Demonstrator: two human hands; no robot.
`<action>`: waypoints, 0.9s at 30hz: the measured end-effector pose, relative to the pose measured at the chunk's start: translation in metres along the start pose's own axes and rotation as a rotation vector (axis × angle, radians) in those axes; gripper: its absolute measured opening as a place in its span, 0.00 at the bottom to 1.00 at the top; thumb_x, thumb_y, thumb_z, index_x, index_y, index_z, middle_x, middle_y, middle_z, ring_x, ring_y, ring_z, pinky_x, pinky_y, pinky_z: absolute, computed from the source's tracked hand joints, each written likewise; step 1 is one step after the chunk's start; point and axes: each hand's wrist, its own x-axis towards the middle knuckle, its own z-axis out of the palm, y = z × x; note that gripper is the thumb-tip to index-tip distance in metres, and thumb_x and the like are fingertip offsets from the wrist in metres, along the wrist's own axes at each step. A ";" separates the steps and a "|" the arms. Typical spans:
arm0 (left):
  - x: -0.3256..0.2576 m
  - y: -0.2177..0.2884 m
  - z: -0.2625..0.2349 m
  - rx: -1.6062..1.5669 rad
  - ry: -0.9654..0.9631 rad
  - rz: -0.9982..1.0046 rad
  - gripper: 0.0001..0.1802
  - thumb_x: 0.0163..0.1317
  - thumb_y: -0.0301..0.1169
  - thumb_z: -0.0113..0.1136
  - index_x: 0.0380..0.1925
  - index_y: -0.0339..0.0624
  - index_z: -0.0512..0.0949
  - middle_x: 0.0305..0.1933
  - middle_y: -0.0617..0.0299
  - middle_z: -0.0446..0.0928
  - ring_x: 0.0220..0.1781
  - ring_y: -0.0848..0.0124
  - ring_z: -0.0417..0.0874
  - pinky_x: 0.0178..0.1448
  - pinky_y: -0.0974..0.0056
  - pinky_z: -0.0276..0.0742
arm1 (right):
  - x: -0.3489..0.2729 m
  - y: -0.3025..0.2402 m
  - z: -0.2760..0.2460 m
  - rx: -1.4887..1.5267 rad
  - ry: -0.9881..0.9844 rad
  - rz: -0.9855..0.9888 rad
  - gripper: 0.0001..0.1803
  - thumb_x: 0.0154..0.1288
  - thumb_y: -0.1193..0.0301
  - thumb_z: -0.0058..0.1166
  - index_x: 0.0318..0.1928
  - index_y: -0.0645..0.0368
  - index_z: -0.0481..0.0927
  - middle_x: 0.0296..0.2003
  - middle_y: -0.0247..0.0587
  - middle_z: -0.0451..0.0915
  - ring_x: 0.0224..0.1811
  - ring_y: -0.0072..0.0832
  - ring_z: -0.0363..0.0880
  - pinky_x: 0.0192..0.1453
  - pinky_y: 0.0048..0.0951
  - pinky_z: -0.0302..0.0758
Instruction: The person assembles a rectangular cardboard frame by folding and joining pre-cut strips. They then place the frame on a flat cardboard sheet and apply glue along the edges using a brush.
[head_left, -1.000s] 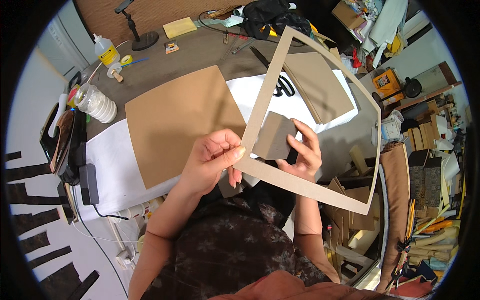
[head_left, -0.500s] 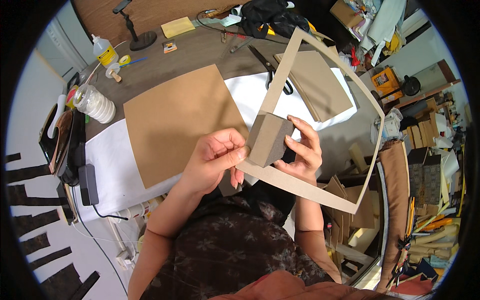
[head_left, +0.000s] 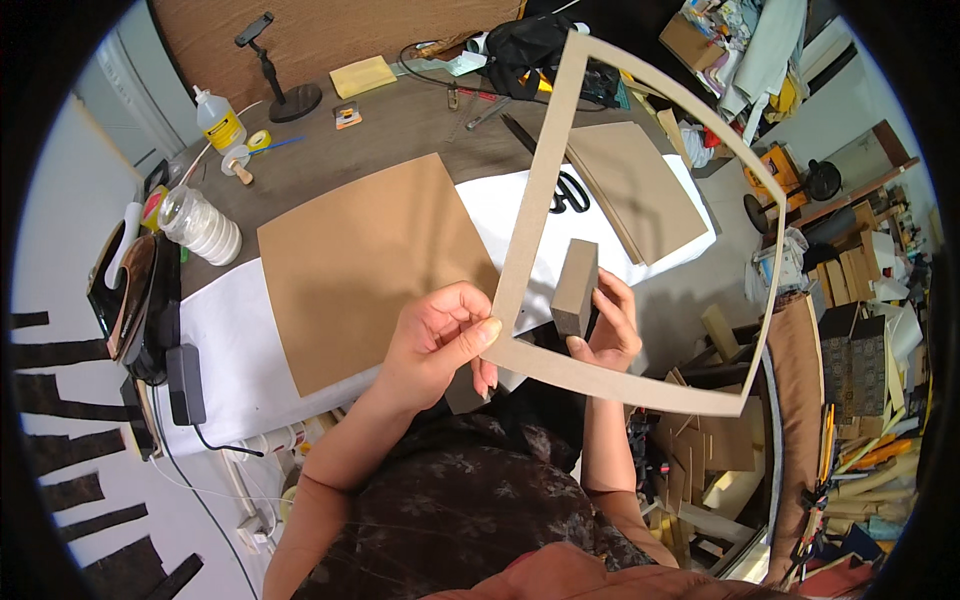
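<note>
My left hand (head_left: 440, 335) pinches the near left corner of a large open cardboard frame (head_left: 535, 185), held up in front of me over the table. My right hand (head_left: 605, 325) sits behind the frame's lower bar and grips a small grey-brown block (head_left: 574, 288), which stands on edge inside the frame's opening. A big brown cardboard sheet (head_left: 365, 260) lies flat on white paper (head_left: 235, 345) to the left of my hands.
A stack of cardboard sheets (head_left: 640, 190) and black scissors (head_left: 570, 190) lie at the right of the table. A glue bottle (head_left: 220, 118), tape rolls, a clear jar (head_left: 200, 225), a phone stand (head_left: 280, 85), a yellow pad (head_left: 362, 75) and a black bag (head_left: 525, 45) stand further back. Cardboard scraps litter the floor at right.
The block in my right hand has turned from flat-on to edge-on. The frame has tilted and its far side has swung up and away.
</note>
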 end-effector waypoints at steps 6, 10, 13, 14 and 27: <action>0.000 -0.001 0.006 0.191 0.093 0.165 0.03 0.72 0.22 0.53 0.37 0.34 0.72 0.29 0.60 0.77 0.24 0.75 0.82 0.26 0.71 0.79 | -0.023 -0.003 -0.004 0.109 -0.094 0.403 0.29 0.59 0.62 0.67 0.57 0.66 0.81 0.61 0.54 0.74 0.62 0.42 0.73 0.68 0.41 0.67; -0.001 0.003 0.003 0.248 0.173 0.235 0.03 0.73 0.21 0.53 0.38 0.33 0.72 0.27 0.61 0.77 0.25 0.76 0.82 0.28 0.71 0.80 | -0.031 -0.021 -0.012 0.067 -0.322 0.450 0.27 0.51 0.66 0.67 0.52 0.67 0.83 0.54 0.52 0.80 0.57 0.40 0.78 0.64 0.38 0.71; -0.001 0.005 0.002 0.259 0.234 0.241 0.03 0.73 0.22 0.53 0.38 0.33 0.72 0.26 0.62 0.77 0.25 0.76 0.82 0.28 0.71 0.80 | -0.021 -0.037 -0.025 0.237 -0.514 0.351 0.28 0.51 0.63 0.67 0.52 0.66 0.85 0.52 0.54 0.80 0.56 0.42 0.79 0.61 0.40 0.74; -0.001 0.006 0.002 0.275 0.244 0.251 0.03 0.73 0.22 0.53 0.37 0.33 0.73 0.26 0.62 0.76 0.25 0.76 0.82 0.28 0.71 0.80 | -0.016 -0.044 -0.027 0.308 -0.519 0.350 0.28 0.50 0.62 0.68 0.51 0.67 0.86 0.52 0.55 0.80 0.55 0.44 0.79 0.59 0.41 0.75; -0.003 0.003 0.001 0.342 0.210 0.219 0.03 0.73 0.21 0.53 0.36 0.34 0.73 0.24 0.64 0.76 0.23 0.79 0.79 0.29 0.72 0.78 | 0.082 -0.086 -0.022 -0.383 -0.465 -0.226 0.25 0.46 0.62 0.70 0.47 0.57 0.89 0.53 0.56 0.81 0.50 0.47 0.80 0.55 0.44 0.76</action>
